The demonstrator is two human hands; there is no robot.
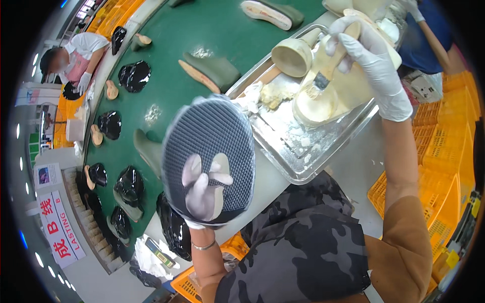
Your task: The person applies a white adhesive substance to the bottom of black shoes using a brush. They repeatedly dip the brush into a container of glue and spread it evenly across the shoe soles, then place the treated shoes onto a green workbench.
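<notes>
I've got the shoe sole (209, 156) up over the conveyor's near edge, left hand (202, 192) gripping its underside, tread facing me. Right hand (371, 60) grasps the brush (328, 65), bristles in the glue pot (316, 103) at the tray's (303, 171) middle; I'd load lightly and wipe off the excess.

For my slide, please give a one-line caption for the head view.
Left hand holds a shoe sole; gloved right hand dips a brush over a steel tray.

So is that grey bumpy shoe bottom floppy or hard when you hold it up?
Probably bendy but not limp: the shoe sole keeps its flat shape while the left hand holds only its lower end. It looks thin, so likely light. Its ridged tread probably grips well.
</notes>
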